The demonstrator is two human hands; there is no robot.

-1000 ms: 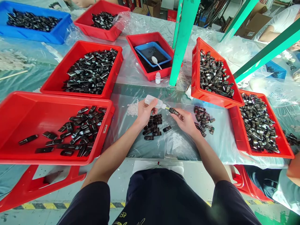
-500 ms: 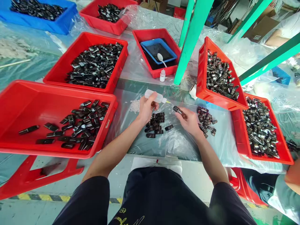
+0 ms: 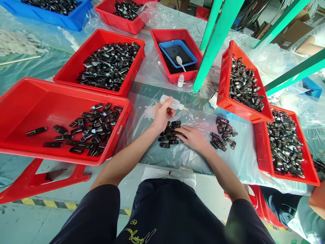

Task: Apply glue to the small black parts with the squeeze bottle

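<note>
My left hand [image 3: 164, 113] is wrapped round a translucent white squeeze bottle [image 3: 172, 102] with a thin yellowish nozzle pointing right. Just below it lies a small pile of glossy dark clip-like pieces [image 3: 166, 138] on the plastic-covered table. My right hand [image 3: 192, 137] reaches over the right edge of this pile, its fingers stretched out and touching pieces there. Whether a piece sits under those fingertips is hidden. Farther right is a second pile of similar dark pieces [image 3: 223, 133].
On the left stand two red bins [image 3: 27, 117] [image 3: 138, 62] of dark pieces. Two more, one overlapping the other, stand at the right [image 3: 222, 89] [image 3: 261, 149]. A small dropper bottle [image 3: 180, 81] stands beside a green post [image 3: 207, 59]. White bits [image 3: 149, 112] lie near my left hand.
My right hand has moved left and down from the nozzle to the middle pile. The dark piece it held is out of it, and another piece now lies at the right pile's left edge.
</note>
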